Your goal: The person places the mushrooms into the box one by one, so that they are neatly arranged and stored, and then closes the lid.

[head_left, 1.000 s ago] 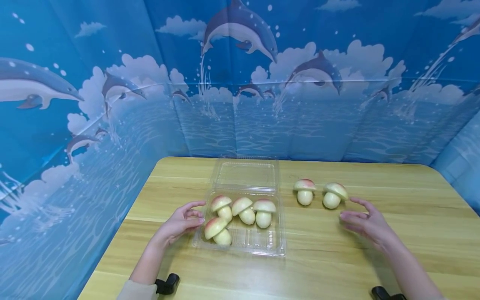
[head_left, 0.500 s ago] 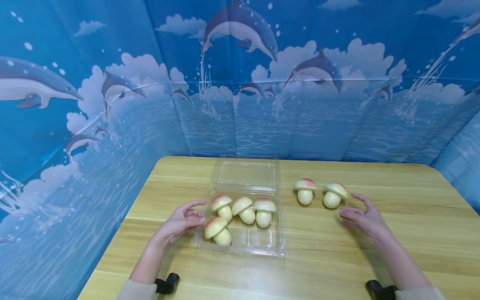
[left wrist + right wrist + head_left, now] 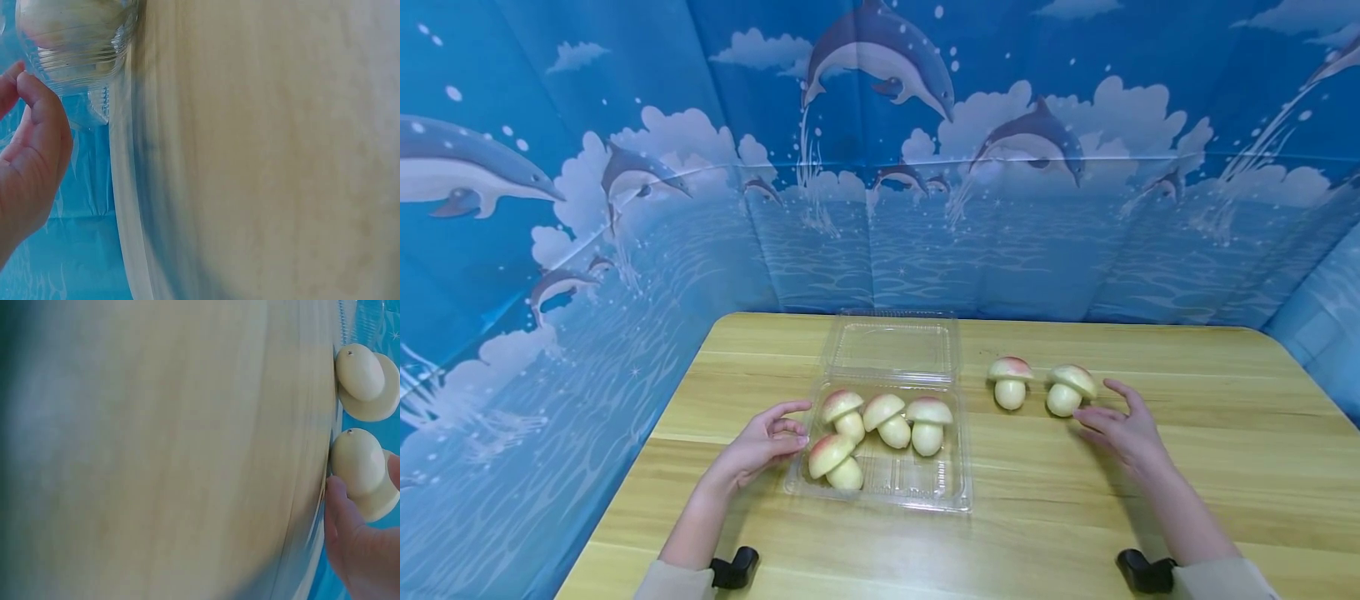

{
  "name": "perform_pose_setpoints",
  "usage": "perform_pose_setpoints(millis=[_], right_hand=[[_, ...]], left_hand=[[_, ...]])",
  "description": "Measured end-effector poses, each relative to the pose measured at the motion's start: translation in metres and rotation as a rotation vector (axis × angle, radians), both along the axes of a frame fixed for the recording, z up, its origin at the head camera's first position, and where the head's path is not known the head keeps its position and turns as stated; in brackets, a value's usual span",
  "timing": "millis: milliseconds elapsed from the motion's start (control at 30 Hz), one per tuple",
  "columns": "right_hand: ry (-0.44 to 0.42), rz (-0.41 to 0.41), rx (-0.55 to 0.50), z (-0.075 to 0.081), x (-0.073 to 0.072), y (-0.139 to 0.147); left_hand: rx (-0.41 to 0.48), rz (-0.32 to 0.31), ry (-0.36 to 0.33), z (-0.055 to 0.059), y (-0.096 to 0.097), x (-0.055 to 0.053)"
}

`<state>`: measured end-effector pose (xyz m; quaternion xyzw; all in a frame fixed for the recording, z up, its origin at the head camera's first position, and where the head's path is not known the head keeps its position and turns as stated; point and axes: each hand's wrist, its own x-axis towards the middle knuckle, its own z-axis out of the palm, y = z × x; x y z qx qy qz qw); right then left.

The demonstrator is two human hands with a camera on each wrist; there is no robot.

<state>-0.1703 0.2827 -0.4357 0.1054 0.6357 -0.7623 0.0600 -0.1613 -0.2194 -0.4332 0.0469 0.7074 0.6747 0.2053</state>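
Note:
A clear plastic clamshell box [image 3: 913,492] lies open on the table with several toy mushrooms, pale with pinkish caps, inside its base; one mushroom [image 3: 846,474] sits at the front left. My left hand [image 3: 765,442] is beside the box's left side, fingers loosely bent, fingertips right at the rim. To the right of the box stand two more mushrooms. My right hand [image 3: 1126,429] is at the rightmost mushroom [image 3: 1063,402], thumb tip beside its stem and index finger near the cap, not closed round it. In the right wrist view that mushroom [image 3: 358,464] appears between thumb and fingers.
The other loose mushroom [image 3: 1010,395] stands just left of the one by my right hand. The box's clear lid [image 3: 892,347] is folded back toward the rear table edge. Behind the wooden table [image 3: 1037,533] hangs a blue dolphin-print curtain [image 3: 880,242].
My right hand has moved slightly left and forward, bringing its thumb up to the rightmost mushroom's stem. The left hand, the box and the mushrooms have stayed in place.

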Motion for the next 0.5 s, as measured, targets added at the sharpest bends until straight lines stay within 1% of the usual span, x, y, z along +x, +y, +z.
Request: perform_pose_setpoints(millis=[133,333,500], right_hand=[[0.002,-0.011,0.017,-0.0009,-0.0018,-0.0023],[-0.025,-0.038,-0.018,-0.0027,-0.0054,-0.0033],[-0.037,-0.067,-0.011,-0.0033,-0.0079,-0.0052]], left_hand=[[-0.005,-0.004,0.011,0.0005,-0.0002,0.0009],[-0.001,-0.005,0.008,0.0012,0.0004,0.0014],[-0.001,-0.009,0.015,0.0013,-0.0002,0.0017]])
